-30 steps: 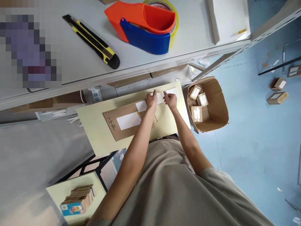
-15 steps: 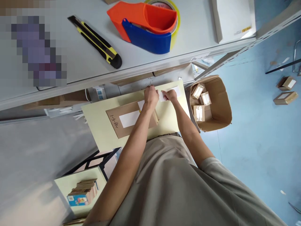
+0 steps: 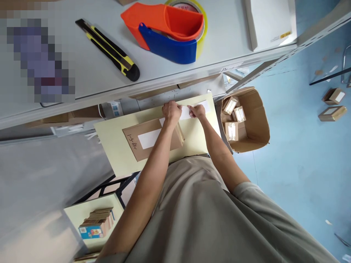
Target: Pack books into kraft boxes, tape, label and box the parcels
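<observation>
Fingers pinched, my left hand (image 3: 172,111) is over the far edge of a flat brown cardboard box (image 3: 146,155) with handwriting and a white label on it. It grips one end of a white paper label (image 3: 184,113). My right hand (image 3: 196,111) pinches that paper from the other side, a short gap away. Another white paper piece (image 3: 205,105) shows just beyond the right hand. All of this is over a pale yellow board (image 3: 115,135). The fingertips are partly hidden, so the exact hold is hard to see.
On the grey shelf above lie a yellow-black utility knife (image 3: 109,51), an orange-blue tape dispenser (image 3: 170,40) and a white box (image 3: 270,25). At right stands an open carton (image 3: 256,120) holding small boxes. Lower left, a side shelf (image 3: 74,212) bears stacked cardboard.
My left hand has moved slightly left, away from the right hand, and more white paper shows between them. The right hand has barely moved.
</observation>
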`<action>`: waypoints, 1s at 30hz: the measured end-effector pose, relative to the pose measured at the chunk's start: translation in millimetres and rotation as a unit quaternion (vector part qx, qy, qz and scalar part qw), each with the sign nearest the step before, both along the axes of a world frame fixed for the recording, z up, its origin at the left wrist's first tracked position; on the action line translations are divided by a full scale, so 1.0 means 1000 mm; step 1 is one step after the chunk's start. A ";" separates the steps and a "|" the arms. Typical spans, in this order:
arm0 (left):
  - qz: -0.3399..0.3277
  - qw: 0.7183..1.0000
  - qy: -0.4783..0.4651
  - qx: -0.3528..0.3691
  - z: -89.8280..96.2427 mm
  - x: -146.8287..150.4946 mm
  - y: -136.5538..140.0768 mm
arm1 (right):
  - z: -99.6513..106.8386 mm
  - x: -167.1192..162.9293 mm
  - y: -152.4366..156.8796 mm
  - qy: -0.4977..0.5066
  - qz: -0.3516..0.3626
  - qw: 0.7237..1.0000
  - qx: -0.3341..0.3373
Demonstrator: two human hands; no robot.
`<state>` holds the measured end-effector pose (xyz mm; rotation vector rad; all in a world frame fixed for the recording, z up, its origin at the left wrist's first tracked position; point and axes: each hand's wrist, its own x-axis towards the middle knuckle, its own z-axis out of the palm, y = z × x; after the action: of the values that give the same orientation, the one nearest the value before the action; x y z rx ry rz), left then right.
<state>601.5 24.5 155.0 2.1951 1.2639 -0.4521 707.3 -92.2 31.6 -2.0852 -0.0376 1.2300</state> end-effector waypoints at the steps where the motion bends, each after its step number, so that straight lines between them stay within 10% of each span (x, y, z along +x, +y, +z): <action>1: 0.011 1.000 -0.009 -0.003 -0.001 -0.001 0.000 | 0.001 0.000 0.000 0.002 -0.001 1.000 0.001; 13: 0.069 0.992 -0.105 0.024 0.023 -0.017 -0.006 | 0.011 -0.002 0.002 -0.003 -0.016 1.000 -0.020; 22: 0.217 0.917 -0.334 -0.027 0.118 -0.138 -0.037 | 0.051 -0.015 0.004 -0.044 0.020 0.998 -0.032; 30: 0.276 0.853 -0.440 -0.046 0.132 -0.202 -0.079 | 0.117 -0.064 -0.016 -0.069 0.059 0.991 0.102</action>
<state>399.2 -54.4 286.6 1.5031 1.1866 0.6501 643.2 -108.5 148.5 -2.0074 -0.3420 1.0980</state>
